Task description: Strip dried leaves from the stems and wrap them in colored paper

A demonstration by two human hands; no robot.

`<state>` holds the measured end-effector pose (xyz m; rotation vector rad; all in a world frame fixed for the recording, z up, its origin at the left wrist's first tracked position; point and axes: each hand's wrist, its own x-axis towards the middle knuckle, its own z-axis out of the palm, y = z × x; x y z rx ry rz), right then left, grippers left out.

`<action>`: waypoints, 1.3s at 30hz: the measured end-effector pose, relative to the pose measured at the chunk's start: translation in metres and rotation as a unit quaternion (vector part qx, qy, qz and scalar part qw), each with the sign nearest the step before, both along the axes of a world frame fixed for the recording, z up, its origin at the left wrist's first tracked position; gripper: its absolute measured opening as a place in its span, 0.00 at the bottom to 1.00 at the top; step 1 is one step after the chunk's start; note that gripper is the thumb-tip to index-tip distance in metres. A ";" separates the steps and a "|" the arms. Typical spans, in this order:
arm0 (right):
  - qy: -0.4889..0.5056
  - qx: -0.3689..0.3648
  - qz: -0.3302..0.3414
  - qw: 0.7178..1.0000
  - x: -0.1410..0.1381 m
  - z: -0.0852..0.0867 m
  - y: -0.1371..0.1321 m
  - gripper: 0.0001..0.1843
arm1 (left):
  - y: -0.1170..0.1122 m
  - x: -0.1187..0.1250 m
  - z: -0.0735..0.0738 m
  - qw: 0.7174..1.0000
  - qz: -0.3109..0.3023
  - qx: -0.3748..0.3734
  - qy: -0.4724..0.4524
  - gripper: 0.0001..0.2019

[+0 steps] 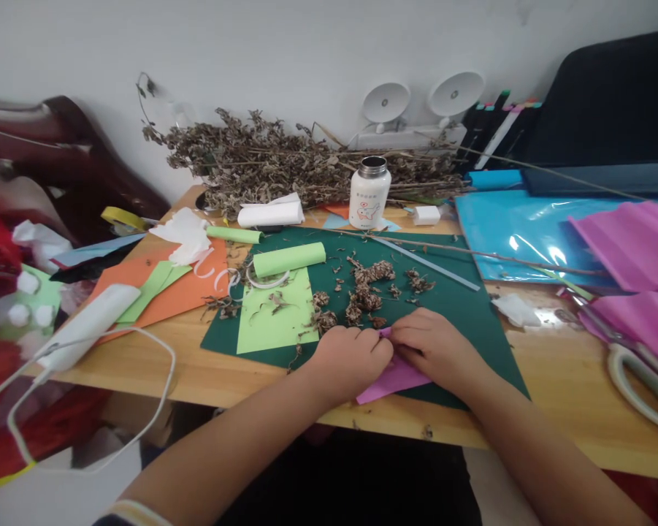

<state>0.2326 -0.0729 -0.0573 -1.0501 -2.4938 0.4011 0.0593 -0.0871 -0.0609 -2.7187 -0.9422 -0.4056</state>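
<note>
Two hands are busy here: a piece of purple paper [394, 381] is pinched by the left hand [353, 358] and the right hand [437, 347], fingers curled in close, its loose part spread on the green mat [460, 314] just below them. Gripped from both sides like that, probably so it can't slip or spring open. Clumps of dried plant [366, 294] are scattered right beyond the hands, handy for reaching, I'd guess. Scissors [643, 365] are parked well right of the right hand, maybe to spare the mat. Farther off, past the clumps, a white bottle [370, 193] is stood upright, lidless, with a dried bundle [274, 157] laid behind, presumably out of the way.
</note>
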 end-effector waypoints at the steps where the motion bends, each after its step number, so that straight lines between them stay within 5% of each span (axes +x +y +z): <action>1: -0.008 0.002 -0.004 1.000 0.000 -0.002 0.000 0.08 | 0.000 0.000 -0.001 1.000 -0.001 0.001 -0.006 0.05; 14: 0.023 -0.090 -0.005 0.996 0.002 0.006 -0.004 0.10 | 0.001 0.001 -0.002 0.998 0.030 -0.059 -0.019 0.06; 24: 0.011 -0.121 -0.069 0.990 0.001 0.014 -0.004 0.06 | 0.002 0.004 -0.001 0.996 0.024 -0.091 0.013 0.07; 29: 0.045 -0.059 -0.178 0.981 -0.006 0.025 0.014 0.07 | 0.002 0.005 0.003 0.995 0.031 -0.098 0.015 0.07; 34: -0.086 0.004 -0.063 0.994 -0.027 0.028 0.032 0.14 | 0.002 0.005 0.002 0.995 0.035 -0.095 0.027 0.09; 39: -0.161 0.069 -0.037 0.984 -0.040 0.027 0.041 0.12 | 0.002 0.005 -0.001 0.995 0.033 -0.083 0.042 0.11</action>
